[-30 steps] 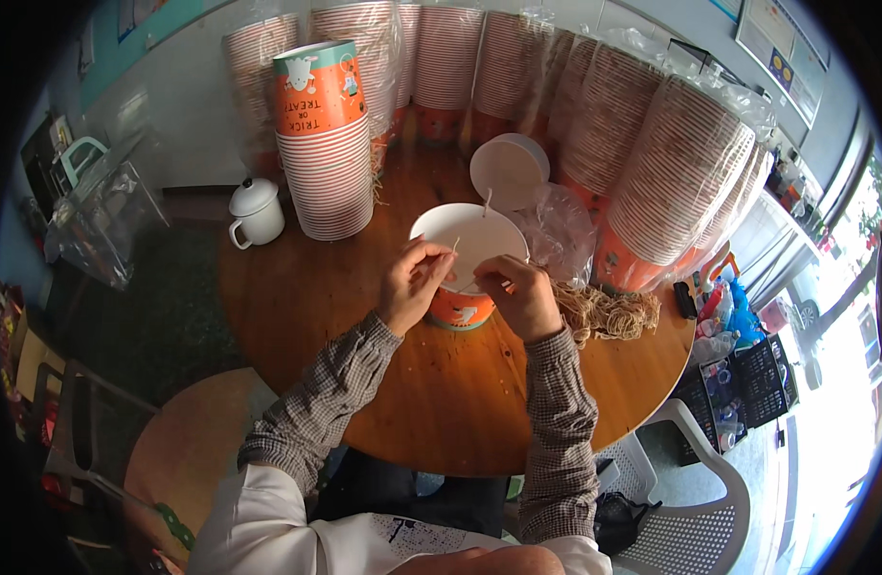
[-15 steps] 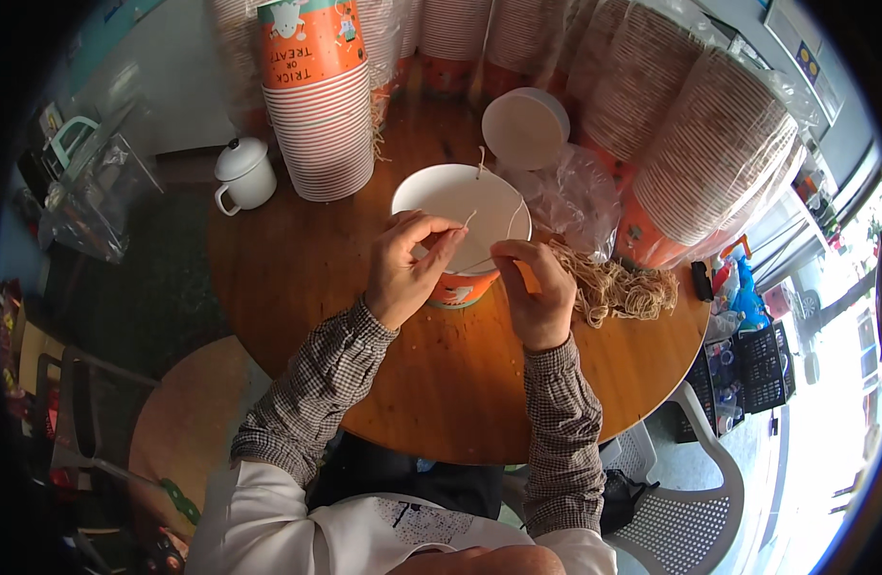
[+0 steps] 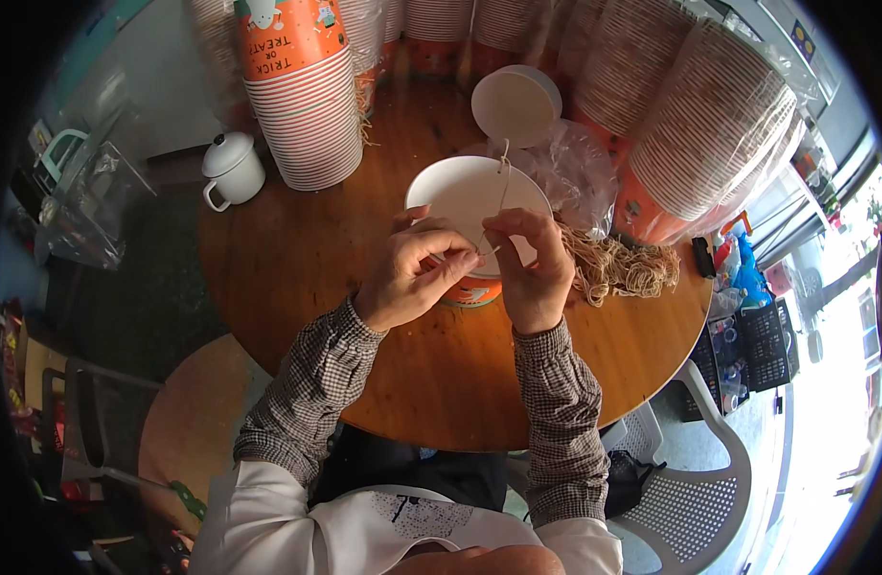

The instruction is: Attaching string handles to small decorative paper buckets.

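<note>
An orange paper bucket (image 3: 460, 182) with a white inside stands upright on the table before me. A thin beige cord (image 3: 503, 188) is knotted at its far rim and runs across the opening to my hands. At the near rim my left hand (image 3: 410, 273) is closed, thumb and index finger pinching the cord. Close beside it, my right hand (image 3: 537, 276) pinches the cord too, a short end showing between the fingertips. My fingers hide part of the near rim and whatever knot or hole may be there.
A tangled bundle of beige cords (image 3: 628, 268) lies right of the bucket, by crumpled clear plastic (image 3: 580, 172) and a white round container (image 3: 517, 105). Tall bucket stacks (image 3: 307, 125) line the table's back, several in plastic. A white lidded mug (image 3: 234, 169) stands at left.
Both hands have come closer together at the near rim, the left moving slightly right and lower. The cord now runs straighter from the far knot. The view has shifted a little.
</note>
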Demonstrator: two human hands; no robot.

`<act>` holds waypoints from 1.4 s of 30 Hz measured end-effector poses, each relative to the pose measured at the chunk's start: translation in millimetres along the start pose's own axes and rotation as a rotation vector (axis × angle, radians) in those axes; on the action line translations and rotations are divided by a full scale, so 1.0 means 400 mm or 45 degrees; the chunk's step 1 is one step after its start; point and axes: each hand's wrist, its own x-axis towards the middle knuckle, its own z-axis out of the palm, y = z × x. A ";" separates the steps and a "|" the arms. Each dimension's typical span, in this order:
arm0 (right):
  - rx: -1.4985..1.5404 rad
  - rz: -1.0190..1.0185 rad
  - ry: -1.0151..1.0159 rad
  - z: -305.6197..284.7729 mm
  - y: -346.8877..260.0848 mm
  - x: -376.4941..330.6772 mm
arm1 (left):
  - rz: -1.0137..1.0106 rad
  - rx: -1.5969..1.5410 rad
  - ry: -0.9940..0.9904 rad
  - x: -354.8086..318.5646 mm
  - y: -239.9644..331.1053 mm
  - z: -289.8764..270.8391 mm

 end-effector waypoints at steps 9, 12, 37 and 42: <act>0.212 0.125 -0.205 -0.026 -0.012 0.011 | 0.011 -0.079 0.192 0.000 -0.017 0.007; 0.283 0.111 -0.197 -0.024 -0.010 0.016 | 0.022 -0.049 0.158 0.002 -0.011 0.003; 0.150 -0.077 0.105 -0.028 -0.014 0.020 | 0.012 0.176 0.074 0.002 -0.023 -0.023; 0.083 -0.068 0.064 -0.029 -0.035 0.015 | -0.218 -0.399 0.256 -0.001 -0.030 -0.016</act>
